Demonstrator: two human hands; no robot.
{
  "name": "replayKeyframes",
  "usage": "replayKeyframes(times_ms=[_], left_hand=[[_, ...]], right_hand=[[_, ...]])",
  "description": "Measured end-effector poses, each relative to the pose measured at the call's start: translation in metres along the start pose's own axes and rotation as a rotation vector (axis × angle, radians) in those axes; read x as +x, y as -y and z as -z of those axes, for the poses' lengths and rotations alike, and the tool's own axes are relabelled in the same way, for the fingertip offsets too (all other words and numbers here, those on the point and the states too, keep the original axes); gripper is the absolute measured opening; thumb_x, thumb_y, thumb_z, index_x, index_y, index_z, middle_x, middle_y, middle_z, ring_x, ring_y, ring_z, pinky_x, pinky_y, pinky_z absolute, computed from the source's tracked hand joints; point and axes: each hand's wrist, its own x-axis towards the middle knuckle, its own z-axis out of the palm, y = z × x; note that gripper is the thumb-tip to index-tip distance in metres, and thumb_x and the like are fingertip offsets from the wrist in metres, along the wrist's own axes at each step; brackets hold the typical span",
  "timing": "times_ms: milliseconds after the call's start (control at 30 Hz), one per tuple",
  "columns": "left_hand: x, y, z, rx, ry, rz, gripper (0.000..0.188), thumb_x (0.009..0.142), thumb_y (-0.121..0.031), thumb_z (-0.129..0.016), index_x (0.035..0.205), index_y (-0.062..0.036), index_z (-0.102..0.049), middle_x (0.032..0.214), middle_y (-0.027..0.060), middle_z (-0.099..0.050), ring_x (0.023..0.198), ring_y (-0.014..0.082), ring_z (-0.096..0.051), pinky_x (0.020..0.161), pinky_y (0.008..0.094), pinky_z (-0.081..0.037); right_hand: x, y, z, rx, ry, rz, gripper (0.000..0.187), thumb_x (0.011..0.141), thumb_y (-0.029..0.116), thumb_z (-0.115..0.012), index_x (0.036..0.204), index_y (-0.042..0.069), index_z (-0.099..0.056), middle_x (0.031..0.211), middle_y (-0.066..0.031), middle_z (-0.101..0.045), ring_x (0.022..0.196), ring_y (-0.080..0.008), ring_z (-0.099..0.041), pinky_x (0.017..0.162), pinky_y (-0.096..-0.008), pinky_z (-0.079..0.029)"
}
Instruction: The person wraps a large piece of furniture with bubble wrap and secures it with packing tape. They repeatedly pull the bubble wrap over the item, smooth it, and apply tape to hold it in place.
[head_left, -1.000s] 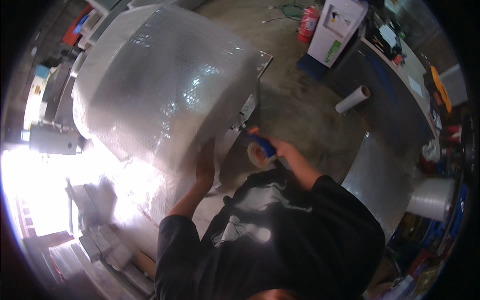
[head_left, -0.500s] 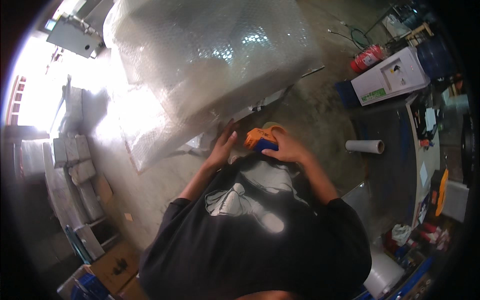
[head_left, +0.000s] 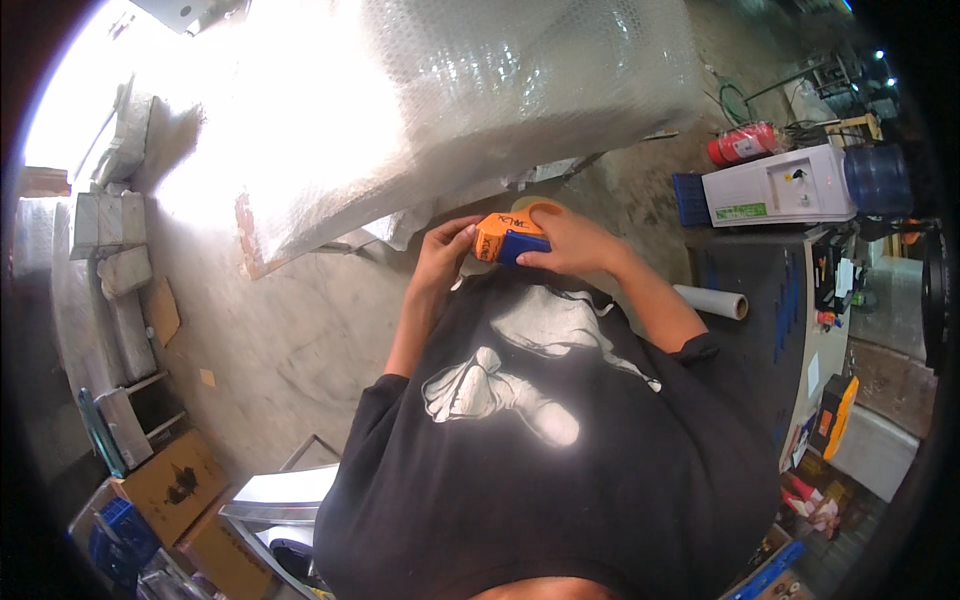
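Observation:
In front of my chest, my right hand grips an orange and blue tape dispenser with dark handwriting on it. A pale yellowish roll shows behind its top edge. My left hand is at the dispenser's left end, thumb and fingers pinched together there. Whether a strip of tape lies between those fingertips is too small to tell. Just beyond both hands stands a large bulky item covered in bubble wrap, its lower edge slanting up to the right.
At right are a white water dispenser, a red fire extinguisher and a workbench with a dark side. A white roll lies by my right elbow. Wrapped parcels line the left; cardboard boxes stand lower left.
My left hand has moved from beside the tape dispenser to its left end, and its fingers have closed there. The dispenser is slightly higher in view. The whole view has shifted and turned a little.

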Motion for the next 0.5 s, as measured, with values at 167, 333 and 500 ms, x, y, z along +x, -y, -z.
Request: replayKeyframes(times_ms=[167, 333, 500], left_hand=[[0.0, 0.0, 0.006, 0.006, -0.16, -0.059, 0.027, 0.099, -0.013, -0.064, 0.117, 0.0069, -0.067, 0.106, 0.0127, -0.072, 0.096, 0.0172, -0.067, 0.088, 0.0293, -0.053], [-0.002, -0.001, 0.011, 0.385, -0.624, -0.478, 0.019, 0.099, -0.014, -0.065, 0.1, 0.0035, -0.07, 0.091, 0.0081, -0.072, 0.086, 0.0155, -0.066, 0.081, 0.0282, -0.051], [0.014, 0.003, 0.035, 0.736, -1.101, -0.635, 0.012, 0.097, -0.011, -0.061, 0.097, 0.0011, -0.065, 0.091, 0.0121, -0.07, 0.096, 0.0268, -0.061, 0.087, 0.0389, -0.047]], right_hand=[[0.008, 0.027, -0.007, -0.107, -0.05, -0.01, 0.062, 0.086, 0.048, -0.072, 0.114, -0.005, -0.055, 0.107, -0.028, -0.065, 0.103, -0.0423, -0.064, 0.089, -0.0473, -0.05], [0.015, 0.04, -0.022, -0.323, -0.195, -0.122, 0.064, 0.087, 0.048, -0.07, 0.117, -0.007, -0.055, 0.098, -0.0299, -0.067, 0.096, -0.043, -0.067, 0.089, -0.05, -0.049], [0.036, 0.025, -0.036, -0.514, -0.434, -0.182, 0.062, 0.088, 0.045, -0.069, 0.114, -0.009, -0.057, 0.072, -0.0214, -0.069, 0.075, -0.0386, -0.07, 0.086, -0.0475, -0.049]])
